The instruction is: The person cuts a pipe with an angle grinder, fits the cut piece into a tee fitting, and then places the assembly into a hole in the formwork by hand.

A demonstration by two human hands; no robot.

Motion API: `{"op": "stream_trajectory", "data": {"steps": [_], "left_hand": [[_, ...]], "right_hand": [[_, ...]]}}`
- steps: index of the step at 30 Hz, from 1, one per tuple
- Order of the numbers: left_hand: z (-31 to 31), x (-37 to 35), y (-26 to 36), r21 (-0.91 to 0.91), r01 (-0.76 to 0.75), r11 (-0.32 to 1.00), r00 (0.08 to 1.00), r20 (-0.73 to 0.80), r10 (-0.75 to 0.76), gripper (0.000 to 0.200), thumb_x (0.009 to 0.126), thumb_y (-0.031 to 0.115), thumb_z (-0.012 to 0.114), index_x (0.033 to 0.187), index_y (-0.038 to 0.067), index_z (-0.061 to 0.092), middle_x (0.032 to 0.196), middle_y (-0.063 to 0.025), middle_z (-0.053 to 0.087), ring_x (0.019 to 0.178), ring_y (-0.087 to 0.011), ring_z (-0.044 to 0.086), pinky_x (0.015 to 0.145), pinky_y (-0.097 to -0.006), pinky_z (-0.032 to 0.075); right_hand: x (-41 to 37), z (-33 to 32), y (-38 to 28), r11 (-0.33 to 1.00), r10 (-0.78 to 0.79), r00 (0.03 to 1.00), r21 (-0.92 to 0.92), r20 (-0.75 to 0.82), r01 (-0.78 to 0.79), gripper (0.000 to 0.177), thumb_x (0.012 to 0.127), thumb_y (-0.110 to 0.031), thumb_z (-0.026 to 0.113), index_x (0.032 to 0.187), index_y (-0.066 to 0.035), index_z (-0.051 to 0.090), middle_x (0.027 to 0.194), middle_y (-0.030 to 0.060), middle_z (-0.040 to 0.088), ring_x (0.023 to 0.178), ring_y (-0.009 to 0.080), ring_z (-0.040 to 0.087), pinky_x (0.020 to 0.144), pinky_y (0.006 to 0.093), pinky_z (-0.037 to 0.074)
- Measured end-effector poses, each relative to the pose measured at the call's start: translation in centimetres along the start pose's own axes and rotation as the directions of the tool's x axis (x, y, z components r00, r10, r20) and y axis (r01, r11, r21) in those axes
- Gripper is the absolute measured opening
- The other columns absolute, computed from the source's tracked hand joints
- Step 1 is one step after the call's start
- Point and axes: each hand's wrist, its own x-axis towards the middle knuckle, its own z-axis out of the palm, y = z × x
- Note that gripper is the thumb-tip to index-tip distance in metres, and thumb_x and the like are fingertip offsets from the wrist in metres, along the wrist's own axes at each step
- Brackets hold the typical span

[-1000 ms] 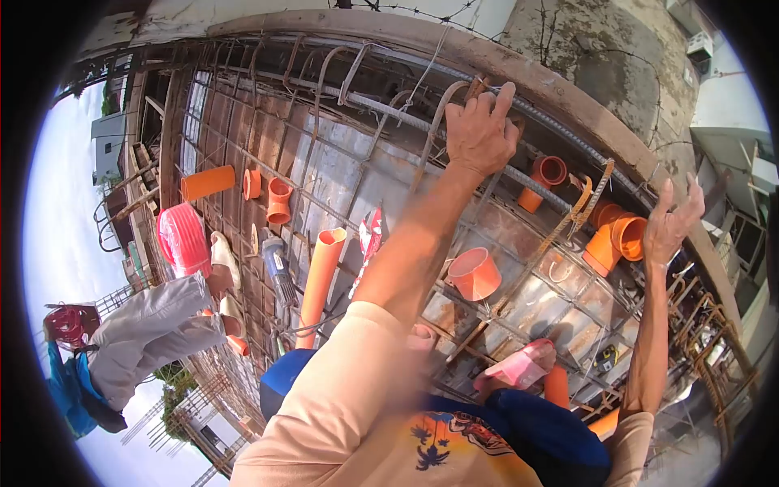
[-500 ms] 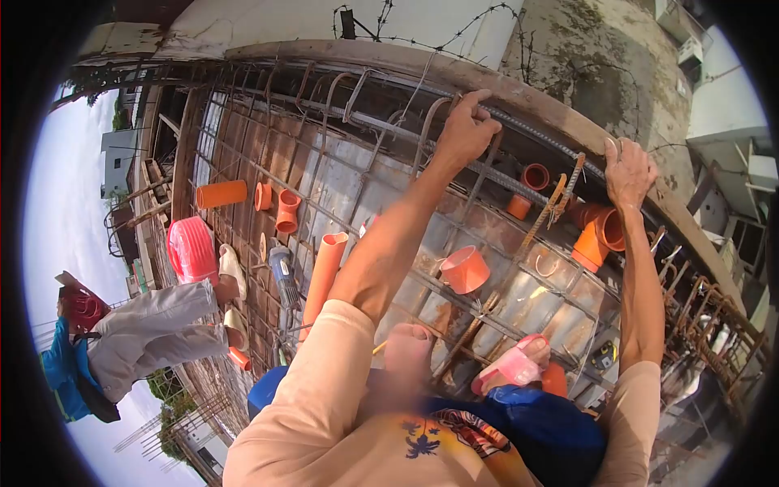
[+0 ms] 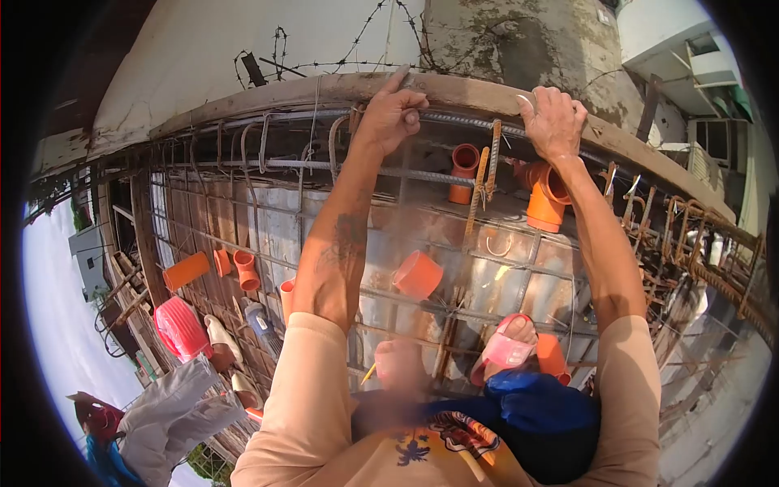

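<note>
My left hand [image 3: 392,116] is at the near edge of a long wooden board [image 3: 479,92], its index finger stretched over the wood and the other fingers loosely curled with nothing visible in them. Farther right, my right hand [image 3: 555,123] has its fingers hooked over the same board, thumb apart. Under the board runs a ribbed steel bar [image 3: 462,120]. An orange pipe fitting [image 3: 546,207] lies just below my right wrist. Between the hands stand another orange fitting [image 3: 463,166] and upright rusty bars [image 3: 493,154].
Barbed wire [image 3: 349,63] runs beyond the board. A rebar grid covers metal sheets, with an orange pipe piece [image 3: 418,274] on it. At the lower left are a person's legs [image 3: 174,414], a pink bundle [image 3: 180,329] and a power tool [image 3: 261,321]. More rusty bars [image 3: 698,235] stand right.
The view has turned and shifted right. My left hand's index finger now reaches over the board, with the other fingers more curled. My right hand remains on the board, its fingers over it.
</note>
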Motion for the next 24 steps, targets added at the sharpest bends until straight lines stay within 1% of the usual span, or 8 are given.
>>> {"op": "stream_trajectory", "data": {"steps": [4, 7, 10, 13, 16, 19, 21, 24], "left_hand": [[-0.7, 0.7, 1.0, -0.012, 0.025, 1.000, 0.995, 0.094, -0.024, 0.085, 0.088, 0.000, 0.060, 0.161, 0.016, 0.018, 0.079, -0.0045, 0.063, 0.051, -0.0080, 0.044, 0.050, -0.0257, 0.035], [0.0, 1.3, 1.7, 0.099, 0.000, 0.995, 0.997, 0.081, -0.008, 0.084, 0.087, 0.002, 0.061, 0.160, 0.015, 0.022, 0.077, -0.0033, 0.062, 0.049, -0.0079, 0.044, 0.047, -0.0256, 0.034], [1.1, 1.7, 2.0, 0.483, 0.073, 0.873, 0.995, -0.093, -0.032, 0.083, 0.085, 0.004, 0.063, 0.159, 0.009, 0.025, 0.076, -0.0043, 0.063, 0.050, -0.0094, 0.049, 0.046, -0.0274, 0.037], [2.5, 0.7, 0.1, 0.592, -0.111, 0.798, 0.967, -0.122, 0.225, 0.082, 0.083, 0.006, 0.063, 0.157, 0.003, 0.029, 0.078, -0.0071, 0.066, 0.054, -0.0116, 0.056, 0.049, -0.0290, 0.043], [2.1, 1.2, 0.0, 0.535, -0.064, 0.843, 0.973, -0.154, 0.172, 0.084, 0.083, 0.005, 0.062, 0.159, 0.009, 0.026, 0.077, -0.0070, 0.064, 0.052, -0.0109, 0.054, 0.042, -0.0265, 0.038], [1.9, 1.1, -0.3, 0.602, -0.082, 0.794, 0.963, -0.158, 0.218, 0.084, 0.081, 0.005, 0.060, 0.158, 0.009, 0.028, 0.076, -0.0071, 0.064, 0.054, -0.0114, 0.055, 0.044, -0.0270, 0.039], [2.1, 0.5, 0.0, 0.668, -0.032, 0.744, 0.954, -0.202, 0.221, 0.083, 0.080, 0.007, 0.060, 0.158, 0.009, 0.030, 0.076, -0.0079, 0.065, 0.056, -0.0121, 0.057, 0.047, -0.0281, 0.043], [2.4, -0.1, 0.2, 0.749, 0.015, 0.663, 0.942, -0.232, 0.241, 0.082, 0.079, 0.010, 0.060, 0.157, 0.009, 0.034, 0.075, -0.0085, 0.066, 0.058, -0.0135, 0.060, 0.054, -0.0301, 0.047]], "right_hand": [[0.1, -0.2, -0.3, 1.000, 0.019, 1.000, -0.001, 0.010, -0.019, 0.042, 0.100, -0.051, 0.048, 0.106, -0.012, 0.064, 0.104, 0.0056, 0.062, 0.101, 0.0246, 0.057, 0.095, 0.0475, 0.036], [0.2, -0.2, -0.3, 1.000, 0.019, 1.000, -0.010, 0.005, -0.019, 0.042, 0.099, -0.051, 0.049, 0.106, -0.012, 0.064, 0.103, 0.0056, 0.062, 0.100, 0.0249, 0.057, 0.094, 0.0476, 0.036], [0.1, -0.3, -0.3, 1.000, 0.013, 1.000, -0.005, -0.005, -0.013, 0.041, 0.099, -0.050, 0.051, 0.105, -0.012, 0.064, 0.102, 0.0056, 0.062, 0.100, 0.0253, 0.057, 0.094, 0.0478, 0.036], [0.1, -0.3, -0.5, 1.000, 0.007, 1.000, 0.018, -0.026, -0.007, 0.040, 0.098, -0.050, 0.052, 0.104, -0.012, 0.063, 0.101, 0.0059, 0.061, 0.099, 0.0257, 0.057, 0.094, 0.0479, 0.036], [0.1, -0.4, -0.2, 1.000, 0.008, 1.000, 0.021, -0.025, -0.007, 0.040, 0.098, -0.050, 0.052, 0.103, -0.012, 0.063, 0.101, 0.0061, 0.061, 0.099, 0.0258, 0.057, 0.094, 0.0476, 0.036], [0.1, -0.2, -0.3, 1.000, 0.001, 0.999, 0.020, -0.043, 0.000, 0.040, 0.098, -0.050, 0.052, 0.103, -0.012, 0.063, 0.101, 0.0060, 0.061, 0.098, 0.0256, 0.058, 0.094, 0.0471, 0.037], [0.1, -0.5, -0.4, 1.000, 0.018, 1.000, 0.005, -0.003, -0.018, 0.040, 0.098, -0.050, 0.052, 0.103, -0.012, 0.063, 0.101, 0.0057, 0.062, 0.098, 0.0254, 0.058, 0.094, 0.0467, 0.037], [0.1, -0.4, -0.3, 0.999, -0.008, 0.998, 0.035, -0.061, 0.010, 0.040, 0.099, -0.049, 0.052, 0.107, -0.011, 0.063, 0.100, 0.0071, 0.061, 0.098, 0.0269, 0.058, 0.092, 0.0454, 0.036]]}}
